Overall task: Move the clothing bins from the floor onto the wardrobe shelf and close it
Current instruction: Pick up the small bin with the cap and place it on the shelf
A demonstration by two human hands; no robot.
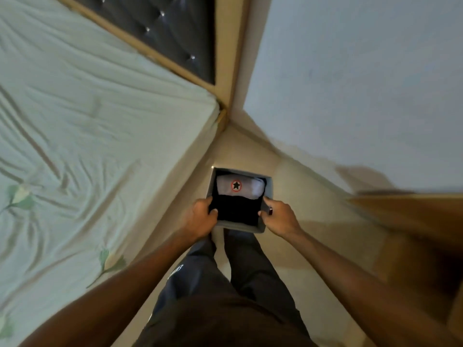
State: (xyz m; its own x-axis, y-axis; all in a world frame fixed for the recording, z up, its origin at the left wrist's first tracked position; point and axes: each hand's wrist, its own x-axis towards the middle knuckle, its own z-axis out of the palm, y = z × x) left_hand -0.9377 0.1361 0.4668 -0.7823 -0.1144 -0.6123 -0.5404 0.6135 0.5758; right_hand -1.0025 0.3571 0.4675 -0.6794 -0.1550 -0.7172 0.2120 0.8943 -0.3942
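A grey fabric clothing bin [240, 227] sits low in front of my legs, in the narrow gap between the bed and the wall. Inside lie a folded black garment [238, 209] and a folded white garment [244, 187] with a star badge in a red ring. My left hand [200, 216] grips the bin's left rim, thumb inside over the black garment. My right hand [278, 215] grips the right rim the same way. Whether the bin rests on the floor or is lifted I cannot tell.
The bed [87, 146] with a pale green sheet fills the left; its padded dark headboard [160, 33] stands at the far end. A white wall [350, 83] runs along the right. A blurred brown wooden panel [413, 221] juts in at the right. Beige floor tiles [288, 246] lie below.
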